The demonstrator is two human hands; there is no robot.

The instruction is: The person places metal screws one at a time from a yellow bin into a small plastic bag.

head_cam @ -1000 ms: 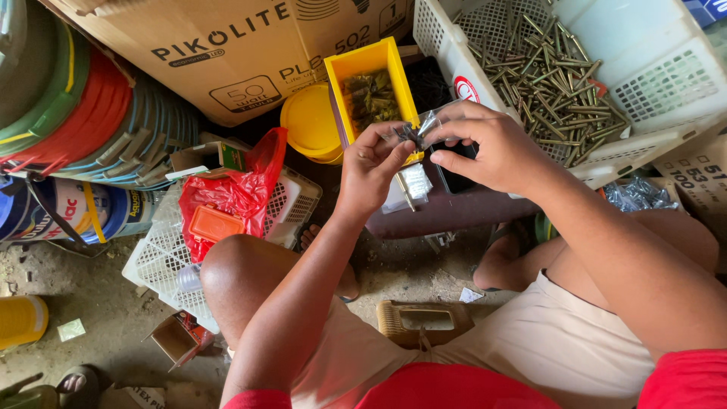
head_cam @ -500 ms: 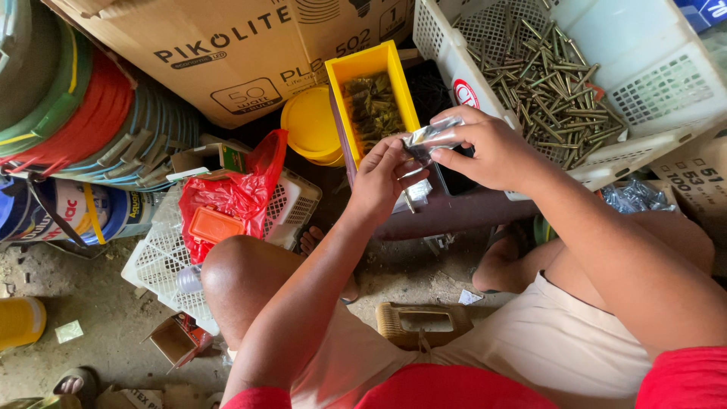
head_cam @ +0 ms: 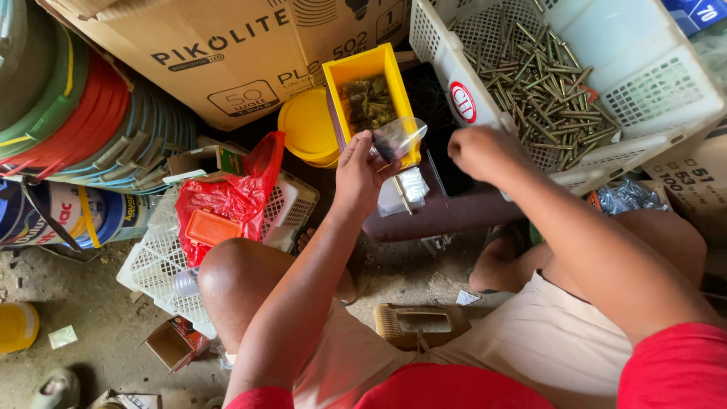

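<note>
My left hand [head_cam: 362, 173] holds a small clear plastic bag [head_cam: 399, 138] with a few dark screws in it, just over the near end of a yellow bin [head_cam: 354, 70] of dark screws. My right hand [head_cam: 477, 151] is closed in a loose fist to the right of the bag, apart from it, beside the white plastic basket [head_cam: 454, 60] full of brass-coloured screws [head_cam: 549, 83]. Whether anything is inside the fist is hidden. Another small clear packet [head_cam: 401, 191] lies on the dark low surface under my hands.
A cardboard box [head_cam: 227, 53] stands behind the yellow bin, with a round yellow lid [head_cam: 307, 129] beside it. A red plastic bag [head_cam: 219, 201] lies in a white basket [head_cam: 159, 265] at left. Stacked coloured hoses [head_cam: 83, 129] fill the far left. A small wooden stool [head_cam: 420, 326] sits between my legs.
My hands have separated: the right hand let go of the bag and moved right toward the white basket, while the left hand keeps the bag and has lifted it over the yellow bin.
</note>
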